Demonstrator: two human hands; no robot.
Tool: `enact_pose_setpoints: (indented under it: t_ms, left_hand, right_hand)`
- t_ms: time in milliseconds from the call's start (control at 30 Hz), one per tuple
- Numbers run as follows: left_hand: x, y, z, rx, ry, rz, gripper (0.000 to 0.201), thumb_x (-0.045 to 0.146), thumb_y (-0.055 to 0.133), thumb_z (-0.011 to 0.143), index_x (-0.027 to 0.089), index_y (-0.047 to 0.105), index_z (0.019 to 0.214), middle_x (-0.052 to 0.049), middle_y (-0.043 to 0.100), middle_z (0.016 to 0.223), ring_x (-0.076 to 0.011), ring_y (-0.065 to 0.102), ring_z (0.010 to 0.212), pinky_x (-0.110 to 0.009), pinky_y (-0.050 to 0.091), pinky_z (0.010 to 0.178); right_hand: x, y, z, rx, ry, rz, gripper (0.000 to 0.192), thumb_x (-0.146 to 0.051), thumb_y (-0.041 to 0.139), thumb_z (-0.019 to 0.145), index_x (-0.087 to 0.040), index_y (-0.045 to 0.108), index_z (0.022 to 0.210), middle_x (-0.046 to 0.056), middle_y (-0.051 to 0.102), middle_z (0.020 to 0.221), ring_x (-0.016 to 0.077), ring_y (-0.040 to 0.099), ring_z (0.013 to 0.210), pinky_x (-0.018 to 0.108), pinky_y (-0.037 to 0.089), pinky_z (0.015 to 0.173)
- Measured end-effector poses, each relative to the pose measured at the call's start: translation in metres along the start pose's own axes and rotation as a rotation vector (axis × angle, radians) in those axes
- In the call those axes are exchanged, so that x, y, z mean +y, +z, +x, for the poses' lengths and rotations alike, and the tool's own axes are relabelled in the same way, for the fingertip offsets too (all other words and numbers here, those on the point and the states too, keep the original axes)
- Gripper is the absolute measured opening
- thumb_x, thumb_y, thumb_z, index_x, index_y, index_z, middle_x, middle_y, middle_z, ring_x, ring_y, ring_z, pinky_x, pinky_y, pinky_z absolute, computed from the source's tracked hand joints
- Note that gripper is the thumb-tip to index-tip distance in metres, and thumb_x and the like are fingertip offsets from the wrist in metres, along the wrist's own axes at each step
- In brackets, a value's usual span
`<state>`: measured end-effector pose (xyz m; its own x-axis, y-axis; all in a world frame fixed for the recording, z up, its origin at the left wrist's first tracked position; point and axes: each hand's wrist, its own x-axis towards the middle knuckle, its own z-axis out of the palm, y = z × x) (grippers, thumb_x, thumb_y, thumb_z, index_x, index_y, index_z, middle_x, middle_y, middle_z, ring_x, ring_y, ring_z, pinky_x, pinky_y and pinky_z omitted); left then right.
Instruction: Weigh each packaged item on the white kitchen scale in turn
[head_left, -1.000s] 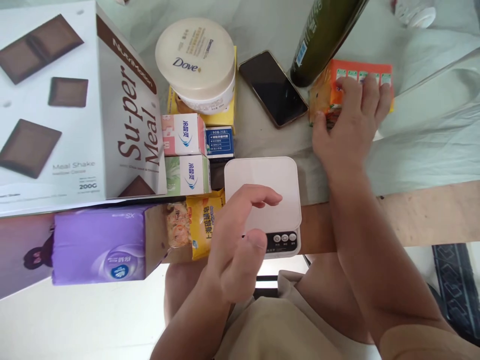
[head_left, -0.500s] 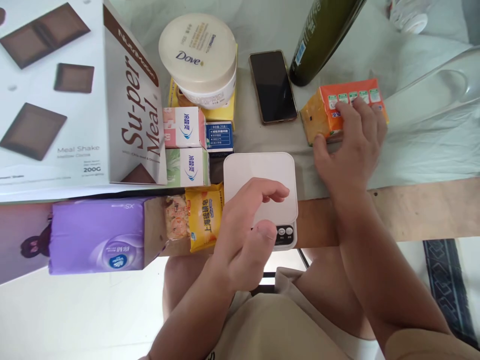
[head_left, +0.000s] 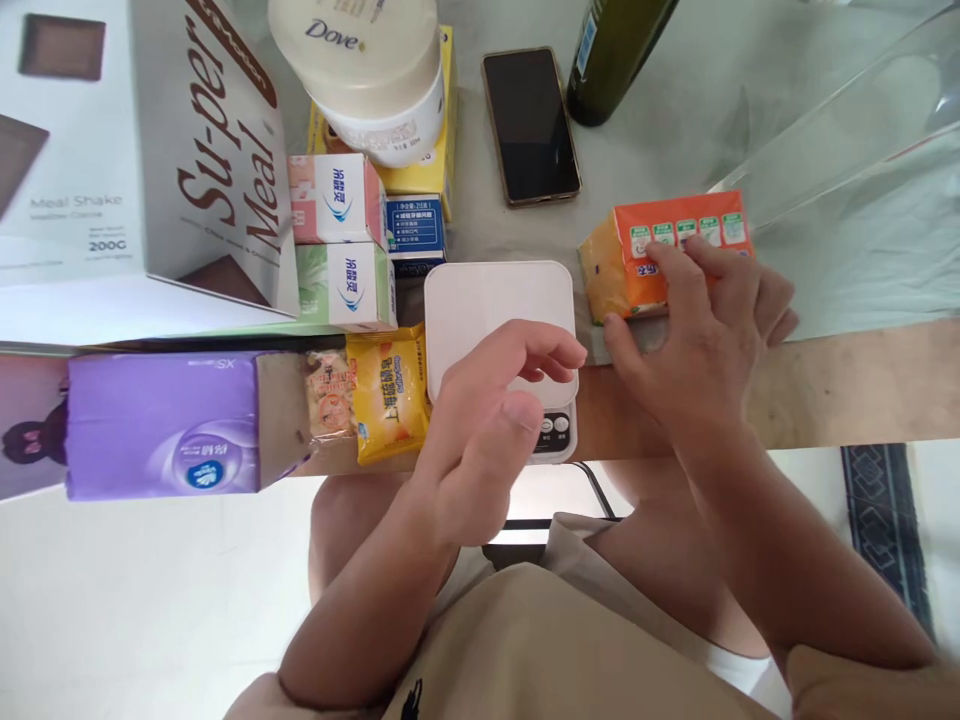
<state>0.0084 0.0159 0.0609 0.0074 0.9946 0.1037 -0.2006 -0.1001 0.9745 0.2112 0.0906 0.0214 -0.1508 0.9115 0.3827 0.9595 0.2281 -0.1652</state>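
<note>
orange pack (head_left: 622,270) under right hand (head_left: 701,345), beside scale (head_left: 495,310)

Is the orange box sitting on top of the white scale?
No, the orange box lies on the table beside the white scale, held by the right hand.

"Su-per Meal" runs in brown letters down the side of the big white box (head_left: 217,170); its front face reads "Meal Shake" and "200G". "Dove" sits in blue on the cream jar lid (head_left: 352,45). The purple tissue pack (head_left: 165,425) shows "XS". The small boxes carry Chinese print, too small to read.
</note>
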Motion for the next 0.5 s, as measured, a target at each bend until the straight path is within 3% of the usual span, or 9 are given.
enact_pose_setpoints:
  t_ms: [133,267,367,500]
  left_hand:
    - [-0.004,0.01,-0.002,-0.04,-0.02,0.059,0.053,0.07,0.047,0.105,0.024,0.071,0.114,-0.007,0.074,0.117,-0.0239,0.068,0.108,-0.041,0.054,0.098]
    - [-0.003,0.029,0.0,-0.067,0.037,0.024,0.051,0.071,0.051,0.103,0.026,0.07,0.119,-0.006,0.072,0.127,-0.0269,0.067,0.127,-0.041,0.056,0.113]
    - [-0.006,0.041,0.005,-0.081,0.054,0.042,0.055,0.072,0.05,0.103,0.026,0.066,0.129,-0.007,0.063,0.149,-0.0306,0.054,0.151,-0.045,0.045,0.131]
    - [-0.021,0.051,0.019,-0.147,0.024,0.084,0.069,0.08,0.043,0.102,0.029,0.054,0.147,-0.005,0.042,0.173,-0.0315,0.023,0.172,-0.052,0.025,0.144]
  right_hand:
    - [0.012,-0.014,-0.007,0.104,-0.065,0.01,0.043,-0.052,0.057,0.093,-0.034,0.067,0.13,0.007,0.069,0.115,0.0338,0.063,0.108,0.063,0.051,0.096]
    - [0.032,-0.015,-0.005,0.309,-0.149,0.173,0.029,-0.044,0.051,0.096,-0.027,0.067,0.114,0.004,0.07,0.092,0.0279,0.063,0.091,0.061,0.052,0.092]
    - [0.048,-0.011,-0.002,0.37,-0.184,0.316,0.027,-0.038,0.054,0.093,-0.026,0.063,0.116,0.006,0.067,0.101,0.0292,0.065,0.1,0.062,0.052,0.093]
    - [0.064,-0.001,-0.006,0.199,0.027,0.453,0.055,-0.032,0.062,0.084,-0.034,0.052,0.138,0.007,0.058,0.137,0.033,0.06,0.134,0.065,0.054,0.104]
